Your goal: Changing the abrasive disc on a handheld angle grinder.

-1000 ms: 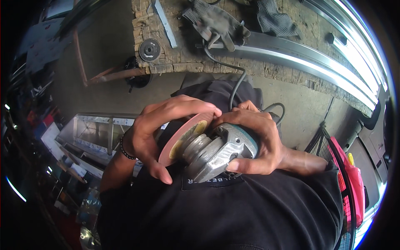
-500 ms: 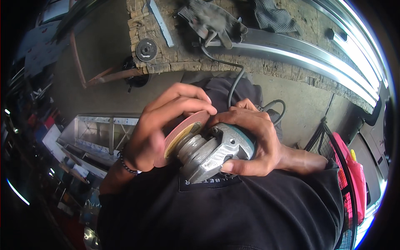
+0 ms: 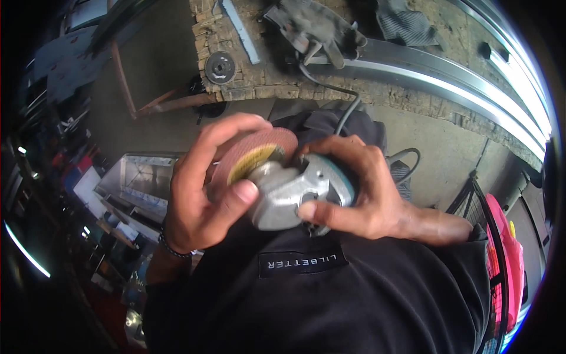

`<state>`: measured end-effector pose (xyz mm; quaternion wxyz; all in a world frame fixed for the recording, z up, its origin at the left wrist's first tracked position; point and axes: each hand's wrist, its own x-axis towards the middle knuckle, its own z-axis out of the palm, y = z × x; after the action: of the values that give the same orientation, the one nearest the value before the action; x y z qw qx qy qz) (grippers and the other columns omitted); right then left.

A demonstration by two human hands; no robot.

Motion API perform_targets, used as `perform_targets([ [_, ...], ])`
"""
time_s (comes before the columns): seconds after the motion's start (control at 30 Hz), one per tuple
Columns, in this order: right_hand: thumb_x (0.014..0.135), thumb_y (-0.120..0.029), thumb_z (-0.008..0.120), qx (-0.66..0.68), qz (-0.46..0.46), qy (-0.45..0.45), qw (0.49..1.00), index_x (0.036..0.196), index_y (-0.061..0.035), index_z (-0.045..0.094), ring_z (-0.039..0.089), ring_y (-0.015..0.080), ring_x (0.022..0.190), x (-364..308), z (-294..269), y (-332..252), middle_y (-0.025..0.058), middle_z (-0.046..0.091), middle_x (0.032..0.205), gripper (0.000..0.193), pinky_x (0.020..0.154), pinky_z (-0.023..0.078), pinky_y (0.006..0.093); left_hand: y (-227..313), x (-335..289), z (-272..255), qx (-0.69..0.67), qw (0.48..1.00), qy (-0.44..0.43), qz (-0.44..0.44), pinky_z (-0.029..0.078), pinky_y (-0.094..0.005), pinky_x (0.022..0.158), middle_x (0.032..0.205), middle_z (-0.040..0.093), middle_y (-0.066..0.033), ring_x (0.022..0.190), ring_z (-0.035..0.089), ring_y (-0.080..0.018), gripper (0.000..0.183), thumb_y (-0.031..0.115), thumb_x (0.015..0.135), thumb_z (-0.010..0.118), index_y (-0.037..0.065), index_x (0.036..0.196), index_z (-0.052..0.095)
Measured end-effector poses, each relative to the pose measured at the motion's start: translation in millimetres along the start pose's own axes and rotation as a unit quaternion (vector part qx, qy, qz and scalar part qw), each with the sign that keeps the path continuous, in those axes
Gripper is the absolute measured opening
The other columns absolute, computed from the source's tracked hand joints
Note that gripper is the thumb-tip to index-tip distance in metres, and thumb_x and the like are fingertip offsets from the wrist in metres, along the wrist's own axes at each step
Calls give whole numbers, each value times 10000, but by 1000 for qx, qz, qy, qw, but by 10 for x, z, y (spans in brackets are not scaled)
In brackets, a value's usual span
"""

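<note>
My right hand (image 3: 371, 192) grips an angle grinder (image 3: 289, 200) with a silver metal head and a teal body. Its thumb presses on the metal head, and its fingers wrap over the body. On the grinder's spindle sits a reddish disc (image 3: 252, 154) with a yellow centre, tilted toward my left hand (image 3: 197, 189). That hand is curled around the disc's edge, fingers behind it and thumb in front near the hub. Part of the disc is hidden by the hand. The grinder is held up in front of my dark shirt (image 3: 318, 307).
A worn wooden bench (image 3: 265, 92) lies ahead, bearing grey work gloves (image 3: 315, 29), a round black disc (image 3: 220, 68), a pale blue strip (image 3: 240, 30) and long metal profiles (image 3: 407, 68). The grinder's cable (image 3: 354, 109) loops down from it. A metal frame (image 3: 141, 177) stands at left.
The grinder has turned slightly, so more of the disc's face shows. My left hand has shifted left, its thumb now extended toward the hub. The bench appears shifted slightly right.
</note>
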<state>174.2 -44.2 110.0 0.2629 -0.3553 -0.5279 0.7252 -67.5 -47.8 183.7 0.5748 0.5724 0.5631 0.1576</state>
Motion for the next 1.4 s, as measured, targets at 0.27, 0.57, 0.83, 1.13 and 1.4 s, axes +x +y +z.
perform_targets([
  [0.27, 751, -313, 818, 80, 136, 4, 987, 1043, 61, 634, 724, 206, 702, 139, -2, 196, 155, 713, 762, 509, 657, 559, 331, -172, 5, 277, 300, 941, 127, 89, 507, -436, 926, 1235, 583, -228, 1156, 583, -362, 829, 544, 743, 803, -43, 1268, 543],
  [0.57, 734, -292, 805, 35, 81, -2, 996, 1084, 59, 589, 717, 343, 766, 67, -39, 281, 211, 693, 809, 541, 736, 560, 411, -349, -70, 480, 75, 982, 154, 78, 566, -379, 788, 977, 715, -178, 892, 706, -298, 688, 404, 699, 894, -76, 1113, 627],
  [0.83, 722, -314, 827, -21, 30, -61, 997, 1150, 68, 568, 676, 376, 906, 49, -235, 184, 235, 664, 943, 629, 861, 501, 458, -333, -122, 554, 11, 978, 195, 78, 582, -403, 824, 1006, 719, -187, 938, 714, -328, 612, 307, 692, 920, -75, 1083, 644],
  [1.13, 582, -406, 914, -189, 4, -184, 964, 1163, 55, 564, 655, 407, 964, 75, -418, 528, 222, 658, 981, 820, 991, 482, 479, -197, -164, 498, 46, 976, 211, 30, 561, -424, 885, 1049, 711, -199, 992, 703, -324, 627, 331, 704, 908, -71, 1106, 645],
  [1.4, 503, -286, 853, -316, -104, 0, 943, 1073, -4, 563, 615, 335, 812, 127, -442, 208, 137, 611, 891, 699, 768, 450, 425, -159, 241, 264, 393, 852, 258, 231, 469, -562, 1002, 1337, 444, -388, 1264, 502, -502, 885, 758, 878, 484, -54, 1224, 550],
])
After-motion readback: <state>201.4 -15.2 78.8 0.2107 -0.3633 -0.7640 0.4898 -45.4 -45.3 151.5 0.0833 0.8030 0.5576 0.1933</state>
